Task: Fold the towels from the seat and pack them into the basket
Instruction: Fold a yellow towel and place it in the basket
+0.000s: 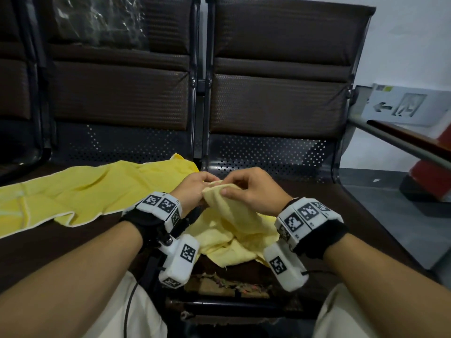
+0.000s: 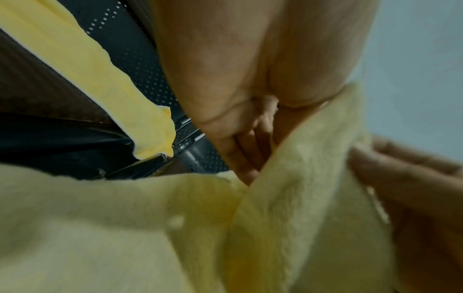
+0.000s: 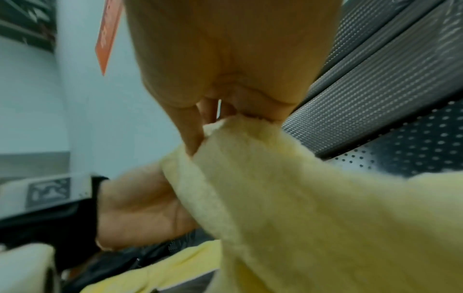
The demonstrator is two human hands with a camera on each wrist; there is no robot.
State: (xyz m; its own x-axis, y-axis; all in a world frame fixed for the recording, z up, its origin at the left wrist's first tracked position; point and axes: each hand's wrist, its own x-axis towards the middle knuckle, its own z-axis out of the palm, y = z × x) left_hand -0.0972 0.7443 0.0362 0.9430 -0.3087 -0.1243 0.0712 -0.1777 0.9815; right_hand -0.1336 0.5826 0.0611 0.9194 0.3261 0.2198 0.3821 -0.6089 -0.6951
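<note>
Both hands are up front in the head view: the left hand (image 1: 195, 185) and the right hand (image 1: 249, 189) meet at one bunched edge of the pale yellow towel (image 1: 234, 230), each pinching it, while the rest of the cloth sags in a crumpled heap onto the seat (image 1: 305, 189) between the person's knees. A second, brighter yellow towel (image 1: 85, 191) lies spread flat on the neighbouring seat to the left. No basket shows anywhere.

Over to the left wrist view: fingers (image 2: 240, 150) curl into a fold of the fuzzy cloth, the right hand's fingers close by at the frame's edge. A corner of the brighter towel hangs over the perforated metal behind.

Right wrist view now: thumb and fingers (image 3: 192, 130) nip the towel's top edge, and the fabric streams down from that pinch. It's blurred, so whether they've found a true corner I can't say.

The danger? Both grips sit almost together on a rumpled edge. Pull apart on the wrong layer and the towel opens twisted, the fold comes out crooked, or the slack tail slides off the seat front to the floor.
</note>
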